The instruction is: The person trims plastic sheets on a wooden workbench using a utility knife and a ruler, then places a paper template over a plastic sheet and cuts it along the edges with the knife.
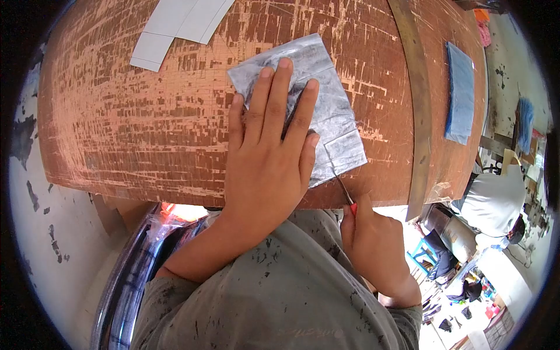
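My left hand [268,134] lies flat with fingers spread on a wrinkled silvery-grey sheet [335,111], pressing it to the worn wooden table. In my right hand [376,242], closed at the table's near edge, is a small knife [345,189] with a thin blade and a bit of red showing at its handle. The blade tip touches the lower edge of the sheet, where a dark line runs up into it. Most of the handle is hidden by my fingers.
White paper pieces [178,23] with drawn lines lie at the far left of the scratched table [134,116]. A long metal ruler [419,105] crosses its right side, and a blue stack [459,93] sits beyond. A person in a white shirt [496,201] is at the far right.
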`<state>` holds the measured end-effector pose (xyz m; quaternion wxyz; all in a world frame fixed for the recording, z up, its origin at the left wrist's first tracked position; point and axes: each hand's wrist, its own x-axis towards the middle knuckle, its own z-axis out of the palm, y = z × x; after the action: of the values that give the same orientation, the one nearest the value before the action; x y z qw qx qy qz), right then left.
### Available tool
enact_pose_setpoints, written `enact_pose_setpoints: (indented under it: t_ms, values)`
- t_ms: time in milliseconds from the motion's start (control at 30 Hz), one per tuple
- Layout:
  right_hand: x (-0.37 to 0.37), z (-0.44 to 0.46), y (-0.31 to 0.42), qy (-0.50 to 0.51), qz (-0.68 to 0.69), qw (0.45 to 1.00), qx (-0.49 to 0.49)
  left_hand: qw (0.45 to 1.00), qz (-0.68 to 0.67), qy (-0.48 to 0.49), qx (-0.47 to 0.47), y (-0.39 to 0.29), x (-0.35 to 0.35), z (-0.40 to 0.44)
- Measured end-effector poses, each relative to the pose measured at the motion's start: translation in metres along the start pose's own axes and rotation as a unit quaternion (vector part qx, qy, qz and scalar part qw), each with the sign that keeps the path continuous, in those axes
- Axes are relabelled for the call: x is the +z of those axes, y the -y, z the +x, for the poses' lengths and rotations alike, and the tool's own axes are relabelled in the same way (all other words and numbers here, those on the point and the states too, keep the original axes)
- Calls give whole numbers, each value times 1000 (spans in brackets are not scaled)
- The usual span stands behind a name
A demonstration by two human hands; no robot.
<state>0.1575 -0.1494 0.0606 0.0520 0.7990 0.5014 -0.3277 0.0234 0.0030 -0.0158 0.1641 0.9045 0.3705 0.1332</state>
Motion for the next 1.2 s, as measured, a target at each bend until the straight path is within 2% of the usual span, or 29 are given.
enact_pose_setpoints:
  t_ms: [167, 233, 367, 800, 1000, 1067, 1200]
  values:
    - [-22, -6, 0, -11, 37, 999, -11, 1000, -1, 29, -11, 0, -1, 0]
    - [-15, 2, 4, -81, 75, 993, -33, 1000, 3, 30, -10, 0, -2, -1]
    - [-2, 26, 12, -117, 60, 990, -47, 999, -15, 31, -10, 0, -4, 0]
    - [-5, 30, 12, -92, 58, 993, -51, 999, -15, 45, -9, 1, -3, 0]
    - [-8, 33, 17, -69, 3, 997, -25, 999, -21, 30, -6, 1, 0, 0]
    - [-15, 36, 18, -72, -3, 995, -64, 999, -16, 30, -10, 0, 0, -1]
    - [-13, 32, 13, -72, 8, 995, -75, 1000, 17, -1, -15, -4, 2, 0]
